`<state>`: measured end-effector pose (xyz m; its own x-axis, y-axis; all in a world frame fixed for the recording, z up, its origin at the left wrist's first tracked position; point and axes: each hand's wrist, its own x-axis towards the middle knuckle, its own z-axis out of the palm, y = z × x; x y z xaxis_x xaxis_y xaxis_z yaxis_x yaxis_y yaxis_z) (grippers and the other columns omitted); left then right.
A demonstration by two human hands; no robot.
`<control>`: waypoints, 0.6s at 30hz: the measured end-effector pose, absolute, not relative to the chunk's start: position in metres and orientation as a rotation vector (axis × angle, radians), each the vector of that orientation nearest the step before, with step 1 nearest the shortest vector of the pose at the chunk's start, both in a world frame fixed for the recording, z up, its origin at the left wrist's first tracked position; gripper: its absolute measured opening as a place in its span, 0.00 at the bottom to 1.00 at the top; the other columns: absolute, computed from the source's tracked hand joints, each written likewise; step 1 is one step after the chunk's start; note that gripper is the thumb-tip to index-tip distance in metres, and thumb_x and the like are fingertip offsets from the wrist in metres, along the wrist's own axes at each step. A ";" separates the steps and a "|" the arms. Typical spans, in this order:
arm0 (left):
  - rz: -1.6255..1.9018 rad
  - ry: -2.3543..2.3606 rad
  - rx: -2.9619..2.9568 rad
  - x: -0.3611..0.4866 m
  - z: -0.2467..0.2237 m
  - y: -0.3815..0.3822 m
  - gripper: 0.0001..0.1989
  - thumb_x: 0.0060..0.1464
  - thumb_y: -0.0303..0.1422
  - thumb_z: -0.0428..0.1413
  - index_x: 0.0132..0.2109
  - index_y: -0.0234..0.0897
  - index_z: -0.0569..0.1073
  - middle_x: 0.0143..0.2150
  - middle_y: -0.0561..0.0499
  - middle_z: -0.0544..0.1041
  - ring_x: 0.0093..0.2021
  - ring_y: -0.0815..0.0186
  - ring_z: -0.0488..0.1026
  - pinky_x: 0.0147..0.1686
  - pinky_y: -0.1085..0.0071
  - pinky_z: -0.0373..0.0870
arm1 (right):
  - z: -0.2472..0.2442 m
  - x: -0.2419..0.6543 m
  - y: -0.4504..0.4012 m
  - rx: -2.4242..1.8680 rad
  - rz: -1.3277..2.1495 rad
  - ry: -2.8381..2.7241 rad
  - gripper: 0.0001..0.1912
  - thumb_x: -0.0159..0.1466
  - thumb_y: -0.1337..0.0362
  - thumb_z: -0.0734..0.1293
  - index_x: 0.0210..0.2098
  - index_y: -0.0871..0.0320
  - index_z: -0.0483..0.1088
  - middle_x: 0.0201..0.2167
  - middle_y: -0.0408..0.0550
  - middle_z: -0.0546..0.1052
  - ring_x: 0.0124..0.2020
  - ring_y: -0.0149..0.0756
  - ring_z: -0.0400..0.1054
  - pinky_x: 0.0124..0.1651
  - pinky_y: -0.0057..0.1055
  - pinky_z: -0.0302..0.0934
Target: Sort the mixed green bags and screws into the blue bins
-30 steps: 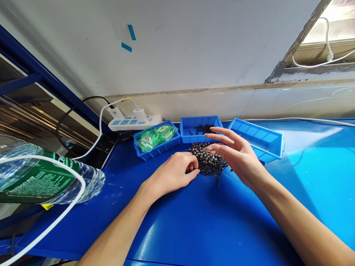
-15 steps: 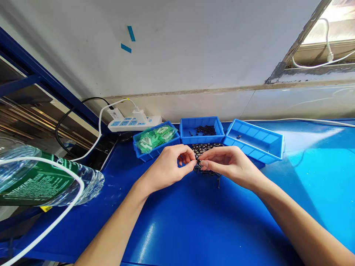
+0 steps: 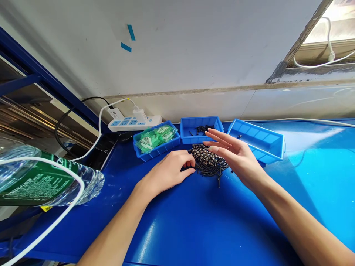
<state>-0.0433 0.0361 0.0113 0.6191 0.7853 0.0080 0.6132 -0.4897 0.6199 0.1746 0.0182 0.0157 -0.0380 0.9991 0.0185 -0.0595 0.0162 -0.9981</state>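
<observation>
A heap of dark screws [image 3: 209, 162], some with brassy parts, lies on the blue tabletop. At its left edge is my left hand [image 3: 173, 168], fingers curled and thumb brought in close; what its fingertips hold, if anything, is too small to make out. My right hand [image 3: 237, 155] hovers over the heap's right side with its fingers stretched out and nothing in them. Behind the heap stands a blue bin [image 3: 187, 139] with a few black screws [image 3: 203, 129] in it, partly covered by the right fingers.
To the right, a tilted blue bin [image 3: 267, 157] holds one small dark piece [image 3: 239, 136]. Green plastic bags with pale pieces [image 3: 156, 138] fill the left bin [image 3: 163, 150]. A power strip [image 3: 152, 121], a large water bottle [image 3: 50, 181] and a white cable [image 3: 79, 184] occupy the left.
My hands were together over the heap, fingertips almost meeting. Now the right hand has opened and lifted away, and the left has dropped slightly to the heap's left edge.
</observation>
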 end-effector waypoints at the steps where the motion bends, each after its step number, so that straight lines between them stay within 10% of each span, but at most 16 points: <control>1: 0.382 1.092 2.266 -0.042 0.011 0.036 0.03 0.61 0.25 0.62 0.37 0.37 0.78 0.37 0.50 0.79 0.37 0.63 0.76 0.39 0.69 0.70 | 0.015 0.175 0.018 -1.126 1.261 -1.209 0.26 0.58 0.58 0.78 0.56 0.46 0.78 0.63 0.48 0.77 0.59 0.50 0.76 0.61 0.47 0.70; 18: 0.468 1.032 2.312 -0.043 0.014 0.037 0.04 0.66 0.26 0.58 0.39 0.37 0.74 0.41 0.51 0.76 0.38 0.64 0.74 0.42 0.69 0.70 | 0.016 0.177 0.016 -1.106 1.267 -1.236 0.18 0.58 0.59 0.76 0.48 0.50 0.80 0.53 0.49 0.83 0.43 0.41 0.81 0.50 0.40 0.74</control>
<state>-0.0433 0.0370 0.0138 0.6430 0.7611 0.0856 0.5661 -0.5476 0.6162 0.1769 0.0164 0.0157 -0.0747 0.9966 0.0343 -0.0589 0.0300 -0.9978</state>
